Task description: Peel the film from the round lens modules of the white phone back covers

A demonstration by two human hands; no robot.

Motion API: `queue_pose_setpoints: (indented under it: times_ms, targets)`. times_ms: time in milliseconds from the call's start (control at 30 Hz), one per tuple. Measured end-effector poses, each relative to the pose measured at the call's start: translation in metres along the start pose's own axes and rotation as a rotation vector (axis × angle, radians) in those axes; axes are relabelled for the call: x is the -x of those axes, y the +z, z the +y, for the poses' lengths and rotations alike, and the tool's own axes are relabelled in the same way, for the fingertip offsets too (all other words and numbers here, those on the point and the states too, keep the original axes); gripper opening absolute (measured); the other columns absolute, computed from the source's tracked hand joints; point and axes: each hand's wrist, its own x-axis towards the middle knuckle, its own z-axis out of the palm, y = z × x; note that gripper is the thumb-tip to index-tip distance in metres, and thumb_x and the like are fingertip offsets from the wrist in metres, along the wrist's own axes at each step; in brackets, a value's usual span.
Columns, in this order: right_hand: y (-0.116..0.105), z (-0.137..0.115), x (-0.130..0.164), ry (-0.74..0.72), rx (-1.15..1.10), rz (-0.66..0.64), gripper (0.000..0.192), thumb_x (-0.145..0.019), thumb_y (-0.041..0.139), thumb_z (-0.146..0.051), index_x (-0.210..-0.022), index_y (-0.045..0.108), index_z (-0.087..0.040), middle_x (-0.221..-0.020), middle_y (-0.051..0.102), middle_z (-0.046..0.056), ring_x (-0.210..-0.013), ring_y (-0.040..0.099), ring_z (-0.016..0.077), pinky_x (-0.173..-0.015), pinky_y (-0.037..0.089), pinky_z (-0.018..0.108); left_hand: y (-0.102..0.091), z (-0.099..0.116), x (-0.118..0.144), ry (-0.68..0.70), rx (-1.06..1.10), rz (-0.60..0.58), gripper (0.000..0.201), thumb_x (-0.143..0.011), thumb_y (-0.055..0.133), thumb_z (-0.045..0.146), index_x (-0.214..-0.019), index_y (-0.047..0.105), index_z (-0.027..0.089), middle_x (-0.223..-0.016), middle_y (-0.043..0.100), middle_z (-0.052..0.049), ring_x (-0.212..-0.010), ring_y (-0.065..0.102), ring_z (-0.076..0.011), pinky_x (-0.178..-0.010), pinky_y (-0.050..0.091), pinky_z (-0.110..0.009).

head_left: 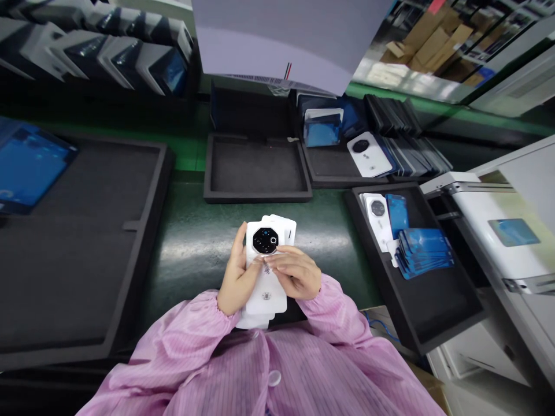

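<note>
A white phone-back panel (265,277) with a black octagonal camera area at its top lies upright in front of my chest, over other white sheets that stick out at its upper right and lower edge. My left hand (237,277) grips the panel along its left side, thumb across the front. My right hand (297,270) has its fingers bent together against the panel, just below and beside the camera area; whether a thin film is between those fingertips I cannot make out.
Ahead is a black foam tray (258,199). To the right, another black tray (442,312) holds blue film pieces (425,251) and white phone-back panels (378,219). A large black tray (143,231) lies left. A purple-grey panel (281,40) hangs above the green table (191,231).
</note>
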Motion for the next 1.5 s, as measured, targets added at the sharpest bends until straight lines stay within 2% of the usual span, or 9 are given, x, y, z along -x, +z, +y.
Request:
queue_pose_setpoints:
  times_ms: [433, 767, 933, 1067, 1133, 1200, 1267, 1367, 1500]
  targets:
    - [-0.003, 0.0, 0.0, -0.009, 0.014, -0.034, 0.039, -0.08, 0.054, 0.0, -0.114, 0.056, -0.019, -0.089, 0.074, 0.007, -0.089, 0.072, 0.0194, -0.088, 0.057, 0.039, 0.001, 0.003, 0.0, 0.021, -0.072, 0.022, 0.071, -0.089, 0.058, 0.03, -0.148, 0.019, 0.025, -0.141, 0.05, -0.011, -0.123, 0.053, -0.0233, -0.107, 0.039, -0.04]
    - [-0.005, -0.002, -0.003, -0.012, 0.05, -0.049, 0.034, -0.082, 0.054, -0.002, -0.112, 0.057, -0.019, -0.088, 0.074, 0.005, -0.092, 0.071, 0.0186, -0.09, 0.056, 0.037, 0.002, 0.006, 0.0, 0.007, -0.083, 0.024, 0.071, -0.089, 0.058, 0.03, -0.148, 0.019, 0.025, -0.151, 0.035, -0.009, -0.134, 0.041, -0.0251, -0.114, 0.03, -0.044]
    - [-0.005, -0.002, -0.004, -0.023, 0.05, -0.032, 0.034, -0.08, 0.054, -0.001, -0.11, 0.057, -0.017, -0.086, 0.074, 0.006, -0.091, 0.072, 0.0187, -0.09, 0.055, 0.038, 0.001, 0.004, -0.001, 0.006, -0.099, 0.022, 0.071, -0.088, 0.058, 0.031, -0.148, 0.019, 0.026, -0.15, 0.037, -0.01, -0.132, 0.044, -0.0258, -0.113, 0.031, -0.045]
    - [-0.003, 0.0, -0.001, -0.003, 0.085, -0.026, 0.031, -0.081, 0.054, -0.001, -0.105, 0.058, -0.019, -0.087, 0.074, 0.005, -0.09, 0.071, 0.0185, -0.089, 0.055, 0.039, 0.0, 0.002, -0.004, -0.003, -0.055, 0.0, 0.071, -0.089, 0.056, 0.03, -0.148, 0.017, 0.027, -0.138, 0.052, -0.01, -0.122, 0.054, -0.0237, -0.108, 0.038, -0.044]
    - [-0.001, 0.002, 0.001, 0.019, 0.136, -0.012, 0.03, -0.081, 0.055, 0.0, -0.104, 0.058, -0.021, -0.086, 0.073, 0.003, -0.092, 0.071, 0.0193, -0.09, 0.055, 0.041, 0.0, 0.001, -0.005, -0.009, -0.04, -0.014, 0.072, -0.089, 0.055, 0.029, -0.148, 0.015, 0.027, -0.138, 0.052, -0.01, -0.123, 0.053, -0.0236, -0.108, 0.039, -0.044]
    - [-0.001, 0.003, 0.001, 0.076, 0.22, 0.038, 0.031, -0.081, 0.057, -0.004, -0.106, 0.058, -0.023, -0.092, 0.071, 0.004, -0.1, 0.068, 0.0219, -0.092, 0.053, 0.044, 0.0, 0.001, -0.005, -0.002, -0.067, -0.032, 0.072, -0.089, 0.055, 0.028, -0.149, 0.014, 0.026, -0.145, 0.044, -0.011, -0.13, 0.046, -0.0245, -0.109, 0.036, -0.045]
    - [-0.005, 0.003, -0.001, 0.179, 0.309, 0.075, 0.04, -0.08, 0.064, -0.015, -0.118, 0.055, -0.023, -0.112, 0.064, 0.01, -0.114, 0.06, 0.0266, -0.095, 0.05, 0.048, 0.0, 0.0, -0.002, 0.024, -0.164, -0.078, 0.07, -0.089, 0.054, 0.027, -0.148, 0.018, 0.026, -0.15, 0.037, -0.01, -0.134, 0.041, -0.025, -0.111, 0.034, -0.045]
    - [-0.02, -0.001, -0.005, 0.365, 0.277, -0.059, 0.068, -0.077, 0.072, -0.033, -0.137, 0.042, -0.02, -0.127, 0.055, 0.015, -0.12, 0.054, 0.0285, -0.098, 0.049, 0.046, 0.002, 0.002, 0.007, 0.094, -0.388, -0.174, 0.064, -0.088, 0.054, 0.026, -0.147, 0.027, 0.027, -0.148, 0.041, -0.008, -0.133, 0.043, -0.0258, -0.111, 0.035, -0.044]
    - [-0.037, -0.009, -0.006, 0.522, 0.077, -0.311, 0.043, -0.082, 0.07, -0.031, -0.122, 0.058, -0.023, -0.108, 0.068, 0.007, -0.1, 0.066, 0.0211, -0.088, 0.053, 0.034, -0.004, 0.008, 0.034, 0.208, -0.696, -0.236, 0.064, -0.089, 0.052, 0.029, -0.148, 0.025, 0.027, -0.142, 0.047, -0.01, -0.129, 0.047, -0.0289, -0.105, 0.042, -0.045]
